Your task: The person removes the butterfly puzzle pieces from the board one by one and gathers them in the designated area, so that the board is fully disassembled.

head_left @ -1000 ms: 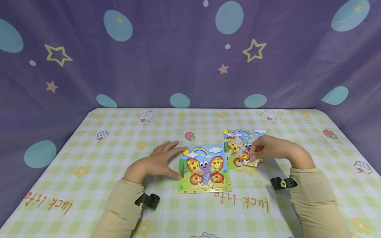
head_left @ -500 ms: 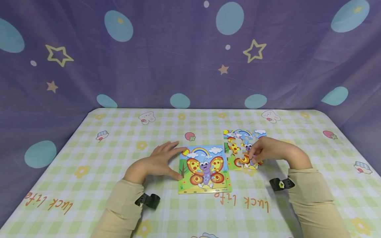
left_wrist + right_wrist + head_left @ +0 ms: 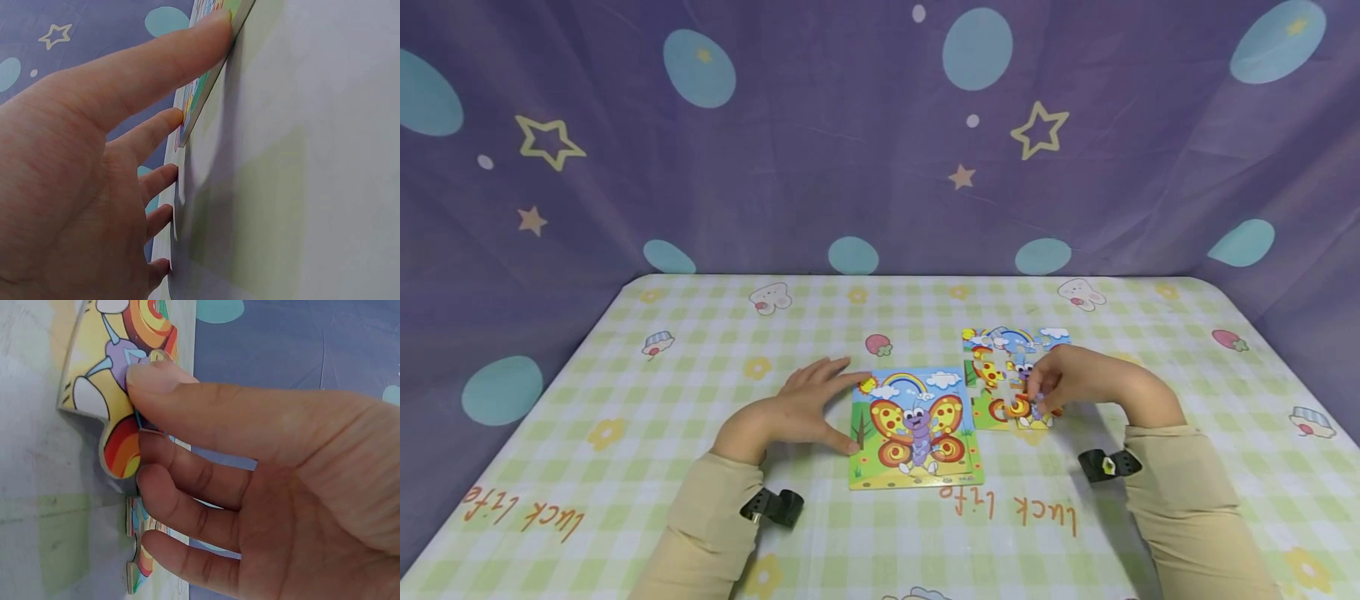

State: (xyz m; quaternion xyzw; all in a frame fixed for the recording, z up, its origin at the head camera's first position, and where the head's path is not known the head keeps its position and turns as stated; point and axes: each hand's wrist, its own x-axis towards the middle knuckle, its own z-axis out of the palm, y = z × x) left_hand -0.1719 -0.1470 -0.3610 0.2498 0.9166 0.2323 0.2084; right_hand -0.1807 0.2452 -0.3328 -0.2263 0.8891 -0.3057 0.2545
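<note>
A square butterfly picture board (image 3: 867, 472) lies on the table in the middle of the head view. My left hand (image 3: 797, 408) rests at its left side, fingers spread, thumb and index fingertips at its edge. In the left wrist view the thumb tip (image 3: 215, 30) lies on the board's rim. To the right, several jigsaw pieces (image 3: 988, 371) form a partly joined butterfly picture. My right hand (image 3: 1078, 375) pinches a jigsaw piece (image 3: 94, 369) showing white feet and a purple body part, at the near edge of that picture. The thumb covers part of the piece.
A green and white checked cloth (image 3: 820, 533) covers the table. Behind the table's far edge hangs a purple curtain (image 3: 865, 150) with stars and ovals. A black band with a small device (image 3: 1108, 464) sits on the right sleeve, another (image 3: 772, 506) on the left.
My right hand has shifted slightly, and the piece it holds has come down and moved a little right along the picture's near edge. The left hand and board stay put.
</note>
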